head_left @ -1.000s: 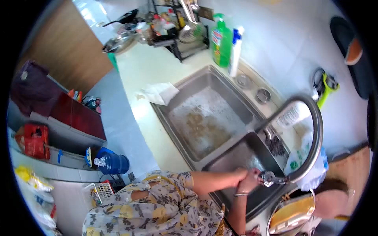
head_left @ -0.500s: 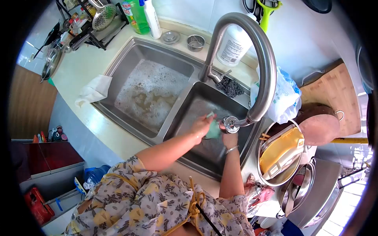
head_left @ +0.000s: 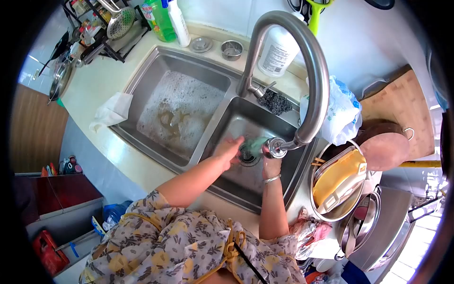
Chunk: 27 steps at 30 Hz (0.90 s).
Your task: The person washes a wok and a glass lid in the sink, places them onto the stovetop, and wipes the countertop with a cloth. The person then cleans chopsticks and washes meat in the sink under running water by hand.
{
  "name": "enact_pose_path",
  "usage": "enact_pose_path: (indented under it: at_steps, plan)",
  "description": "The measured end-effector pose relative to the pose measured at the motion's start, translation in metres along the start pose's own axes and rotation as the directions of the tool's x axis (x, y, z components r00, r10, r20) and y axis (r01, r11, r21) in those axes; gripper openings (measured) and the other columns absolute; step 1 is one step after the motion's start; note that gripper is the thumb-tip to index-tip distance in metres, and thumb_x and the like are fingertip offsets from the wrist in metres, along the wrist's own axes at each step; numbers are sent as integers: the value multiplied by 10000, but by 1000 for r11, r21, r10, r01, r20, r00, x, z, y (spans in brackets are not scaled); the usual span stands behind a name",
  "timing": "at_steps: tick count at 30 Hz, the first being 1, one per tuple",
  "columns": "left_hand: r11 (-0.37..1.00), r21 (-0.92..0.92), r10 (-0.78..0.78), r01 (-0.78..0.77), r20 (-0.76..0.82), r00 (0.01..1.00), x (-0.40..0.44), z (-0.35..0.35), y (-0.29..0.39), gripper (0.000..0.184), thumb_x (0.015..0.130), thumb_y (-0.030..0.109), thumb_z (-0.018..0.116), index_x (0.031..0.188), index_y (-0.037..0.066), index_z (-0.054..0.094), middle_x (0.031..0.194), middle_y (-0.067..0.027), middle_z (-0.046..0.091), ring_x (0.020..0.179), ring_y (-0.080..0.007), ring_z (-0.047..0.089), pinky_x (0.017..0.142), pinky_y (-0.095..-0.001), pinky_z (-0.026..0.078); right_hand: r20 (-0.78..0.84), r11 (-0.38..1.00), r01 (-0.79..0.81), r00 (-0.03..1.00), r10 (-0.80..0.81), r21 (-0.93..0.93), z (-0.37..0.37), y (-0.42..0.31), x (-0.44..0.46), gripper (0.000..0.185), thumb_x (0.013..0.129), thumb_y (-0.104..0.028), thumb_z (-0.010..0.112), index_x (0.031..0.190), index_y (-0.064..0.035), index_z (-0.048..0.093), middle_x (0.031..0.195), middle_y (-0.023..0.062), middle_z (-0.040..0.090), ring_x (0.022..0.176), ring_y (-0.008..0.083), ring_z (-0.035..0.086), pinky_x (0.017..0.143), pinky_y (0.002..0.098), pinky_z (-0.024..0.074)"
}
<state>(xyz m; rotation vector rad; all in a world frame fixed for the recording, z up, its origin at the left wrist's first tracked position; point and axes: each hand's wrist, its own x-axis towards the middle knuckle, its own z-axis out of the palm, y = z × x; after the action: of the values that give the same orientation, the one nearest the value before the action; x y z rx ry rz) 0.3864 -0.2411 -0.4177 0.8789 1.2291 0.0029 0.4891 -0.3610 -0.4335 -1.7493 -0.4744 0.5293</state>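
My left hand [head_left: 230,150] is over the right basin [head_left: 231,177], its fingers apart and slightly blurred, beside a small green item [head_left: 256,146]. The green item, also blurred, reaches from near those fingertips to behind the faucet head [head_left: 274,148]. My right hand [head_left: 271,166], with a bracelet at the wrist, is under the faucet head, which hides most of its fingers; the green item's far end meets this hand. A round drain [head_left: 248,158] shows between the hands. Foamy, brownish water [head_left: 177,111] lies in the left basin.
The curved faucet [head_left: 319,66] arches above my right hand. A white cloth [head_left: 113,111] lies at the left rim. Bottles [head_left: 279,52] line the wall. At the right are a pot holding a yellow container [head_left: 336,180], a plastic bag [head_left: 338,113] and a cutting board [head_left: 402,111].
The view has swung toward the right basin. My left hand has drawn slightly left and come off the green item, which it was touching half a second ago.
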Motion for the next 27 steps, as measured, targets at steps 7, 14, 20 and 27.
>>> enact_pose_path:
  at_steps: [7,14,20,27]
  plan:
    - [915,-281,-37,289,655,754,-7,28,1,545,886,480,427,1084,-17,528,1009,-192,598,891,-285,607,763,-389,500,-23,934,-48,999,43,-355,38,-60,-45,338,841,-124,517,1157,-8,489,1004,221,576,915,368,569,827,413,430]
    - [948,-281,36,146,554,832,12,27,-21,323,844,255,537,1037,-4,554,961,-139,594,822,-191,569,743,-348,462,-78,936,90,989,-123,-339,39,-63,-54,247,852,-144,523,1065,-19,539,770,195,603,767,336,595,690,382,463]
    - [994,-109,15,-6,85,996,-20,39,-26,196,882,170,555,1038,53,576,987,-64,608,879,-166,574,731,-336,474,-369,997,-53,929,27,-59,25,34,-3,256,782,-205,643,987,-62,592,859,90,632,765,187,586,716,346,467]
    - [983,-127,172,-129,425,889,-17,20,-12,581,775,297,702,1253,94,441,1105,-64,562,965,-150,557,756,-318,470,34,637,-319,908,418,702,-12,30,3,232,811,-102,593,1016,6,583,965,111,632,854,212,624,737,371,520]
